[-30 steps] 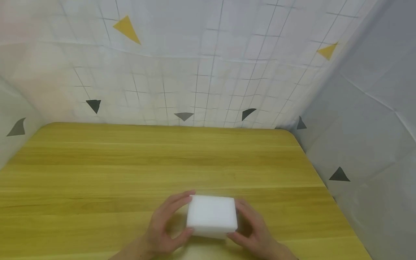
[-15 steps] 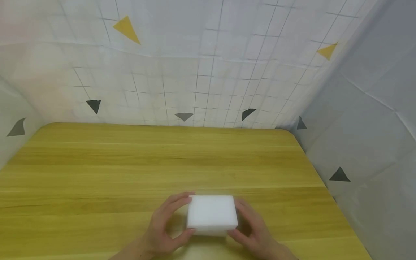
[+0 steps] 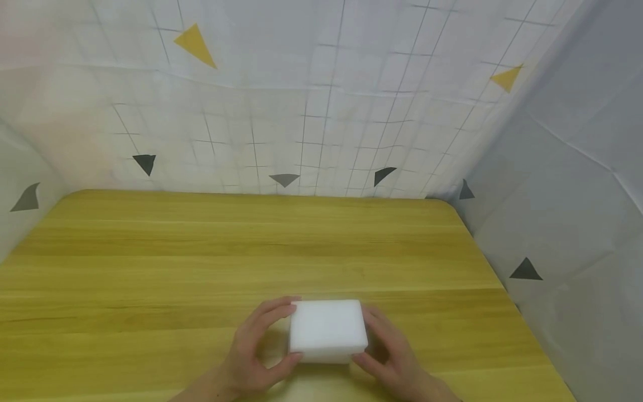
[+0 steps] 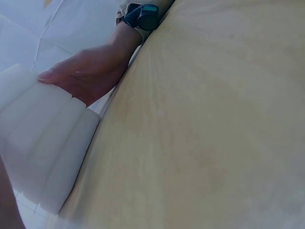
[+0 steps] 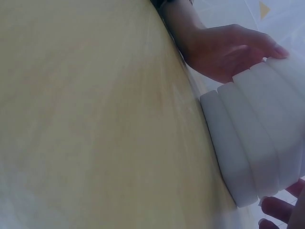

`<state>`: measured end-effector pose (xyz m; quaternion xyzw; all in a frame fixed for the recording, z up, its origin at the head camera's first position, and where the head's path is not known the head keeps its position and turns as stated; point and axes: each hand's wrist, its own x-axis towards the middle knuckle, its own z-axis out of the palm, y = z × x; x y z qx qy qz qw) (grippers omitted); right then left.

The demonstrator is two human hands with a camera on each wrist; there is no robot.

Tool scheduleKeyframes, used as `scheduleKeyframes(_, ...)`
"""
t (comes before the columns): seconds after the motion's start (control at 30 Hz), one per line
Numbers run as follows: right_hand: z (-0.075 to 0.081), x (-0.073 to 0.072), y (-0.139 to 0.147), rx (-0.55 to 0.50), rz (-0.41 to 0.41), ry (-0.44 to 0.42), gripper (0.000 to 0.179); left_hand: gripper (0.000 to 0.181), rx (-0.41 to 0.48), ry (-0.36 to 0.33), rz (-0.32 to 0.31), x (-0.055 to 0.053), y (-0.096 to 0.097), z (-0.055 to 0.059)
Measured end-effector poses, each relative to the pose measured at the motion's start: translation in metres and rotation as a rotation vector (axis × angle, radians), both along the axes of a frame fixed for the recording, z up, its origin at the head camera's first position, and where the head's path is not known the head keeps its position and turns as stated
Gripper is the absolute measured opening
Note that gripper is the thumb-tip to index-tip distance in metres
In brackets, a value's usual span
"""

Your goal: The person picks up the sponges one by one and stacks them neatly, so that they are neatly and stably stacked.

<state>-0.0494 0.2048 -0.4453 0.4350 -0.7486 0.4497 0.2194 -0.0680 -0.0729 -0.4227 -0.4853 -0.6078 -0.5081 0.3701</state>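
Several white blocks that look like sponges stand in a stack near the front of the table. Its layers show from the side in the left wrist view as a slightly uneven pile. My left hand holds the stack's left side, thumb at the near corner and fingers at the far corner. Opposite it, my right hand grips the right side in the same way, with its far fingertips partly hidden behind the stack. The lowest block rests on the table in the right wrist view.
The wood-grain table has rounded far corners. White sheeting with grid lines and triangles rises behind it, and a plain grey-white sheet borders the right side. A dark device is strapped to the right wrist.
The top of the stack has turned slightly straighter between the hands, and its front face looks more even. Both hands stay almost where they were.
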Motion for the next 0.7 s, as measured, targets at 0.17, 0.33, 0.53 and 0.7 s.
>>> scheduleKeyframes(0.17,0.0006,-0.0004,-0.0001,-0.007,0.024,-0.009,0.059,0.052,0.001,-0.005,-0.002,0.0,0.0004,-0.0011)
scheduleKeyframes(0.33,0.0007,-0.0005,-0.0002,-0.003,0.02,-0.009,0.059,0.054,-0.003,-0.009,-0.007,-0.0004,0.0004,-0.0021)
scheduleKeyframes(0.53,0.0037,0.001,-0.0011,0.001,0.007,-0.016,0.059,0.063,-0.022,-0.006,-0.018,-0.0021,-0.0006,-0.005)
scheduleKeyframes(0.7,0.0066,0.0029,-0.0021,0.011,-0.005,-0.034,0.06,0.067,-0.035,-0.033,-0.022,-0.0025,-0.0016,-0.0064)
